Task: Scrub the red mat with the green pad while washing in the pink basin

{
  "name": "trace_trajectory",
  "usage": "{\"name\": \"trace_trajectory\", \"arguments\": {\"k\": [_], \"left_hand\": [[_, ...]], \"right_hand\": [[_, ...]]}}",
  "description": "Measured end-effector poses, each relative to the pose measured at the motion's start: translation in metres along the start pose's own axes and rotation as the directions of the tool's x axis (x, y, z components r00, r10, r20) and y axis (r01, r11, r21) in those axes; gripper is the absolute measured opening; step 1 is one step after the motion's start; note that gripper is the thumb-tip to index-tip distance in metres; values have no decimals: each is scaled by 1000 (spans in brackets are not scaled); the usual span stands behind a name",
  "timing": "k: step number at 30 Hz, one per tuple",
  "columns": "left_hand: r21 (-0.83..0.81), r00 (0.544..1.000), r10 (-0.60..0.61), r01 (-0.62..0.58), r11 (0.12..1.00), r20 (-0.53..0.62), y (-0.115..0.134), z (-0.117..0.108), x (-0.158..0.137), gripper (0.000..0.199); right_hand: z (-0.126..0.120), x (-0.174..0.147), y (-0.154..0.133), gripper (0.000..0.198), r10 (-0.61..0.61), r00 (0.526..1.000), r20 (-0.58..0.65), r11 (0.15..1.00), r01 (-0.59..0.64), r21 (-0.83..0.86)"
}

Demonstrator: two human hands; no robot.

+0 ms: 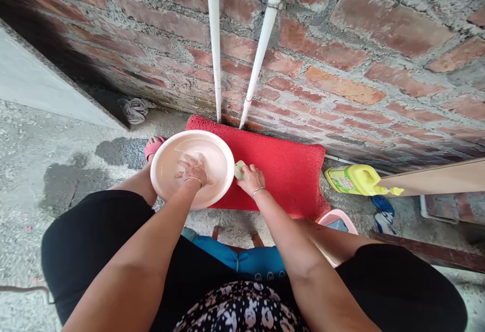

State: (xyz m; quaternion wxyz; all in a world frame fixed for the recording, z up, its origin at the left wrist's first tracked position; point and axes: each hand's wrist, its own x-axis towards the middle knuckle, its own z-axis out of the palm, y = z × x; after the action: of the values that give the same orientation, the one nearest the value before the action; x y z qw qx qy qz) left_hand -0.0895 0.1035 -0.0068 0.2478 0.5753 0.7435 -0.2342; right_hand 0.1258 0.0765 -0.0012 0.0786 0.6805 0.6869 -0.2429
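And here's my left grip (192,167), fingers spread and clasping nothing, in the water (171,162) of the pale basin (222,151), while my right grip (252,178) pinches a small pale block (239,170) right by the rim! The basin sits on the left end of the red mat (290,173), a yellow jug (350,179) off to the right.

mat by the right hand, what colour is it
The mat is bright red, best seen in the head view.

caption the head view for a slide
Left hand in a basin of water, right hand holding a pale object, red mat below
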Motion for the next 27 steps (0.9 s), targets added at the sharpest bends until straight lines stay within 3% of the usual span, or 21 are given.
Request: {"name": "trace_trajectory", "arguments": {"k": [3, 6, 8, 10, 12, 14, 16, 19, 21, 24, 27], "left_hand": [[5, 1000, -24, 24, 1000, 8, 2, -2, -1, 136], [8, 1000, -20, 20, 1000, -2, 2, -2, -2, 137], [8, 1000, -3, 3, 1000, -10, 1, -2, -2, 135], [13, 1000, 9, -9, 1000, -13, 0, -2, -3, 133], [20, 1000, 7, -7, 1000, 2, -1, -3, -2, 133], [23, 1000, -4, 4, 1000, 12, 0, -3, -1, 136], [19, 1000, -11, 11, 1000, 11, 0, -4, -1, 139], [11, 1000, -23, 23, 1000, -6, 1, -3, -1, 139], [9, 1000, -21, 21, 1000, -21, 0, -2, 0, 137], [17, 999, -14, 14, 1000, -31, -1, 0, 3, 136], [25, 1000, -19, 19, 1000, -26, -2, 2, 5, 135]], "right_hand": [[-6, -8, 49, 44, 105, 994, -33, 994, -105, -8], [-14, -35, 130, 47, 324, 941, -101, 946, -322, 36], [-18, -58, 185, 48, 482, 866, -130, 876, -473, 94], [-20, -79, 229, 46, 640, 758, -127, 768, -624, 148], [-21, -93, 254, 45, 755, 643, -130, 655, -731, 192], [-18, -99, 254, 44, 784, 600, -162, 621, -747, 236], [-12, -96, 230, 43, 721, 665, -196, 691, -670, 271], [0, -82, 171, 44, 499, 846, -190, 858, -451, 247], [7, -75, 139, 43, 361, 921, -144, 925, -334, 183], [9, -79, 136, 40, 337, 936, -98, 937, -324, 127], [1, -103, 182, 39, 497, 864, -83, 865, -487, 119]]}}
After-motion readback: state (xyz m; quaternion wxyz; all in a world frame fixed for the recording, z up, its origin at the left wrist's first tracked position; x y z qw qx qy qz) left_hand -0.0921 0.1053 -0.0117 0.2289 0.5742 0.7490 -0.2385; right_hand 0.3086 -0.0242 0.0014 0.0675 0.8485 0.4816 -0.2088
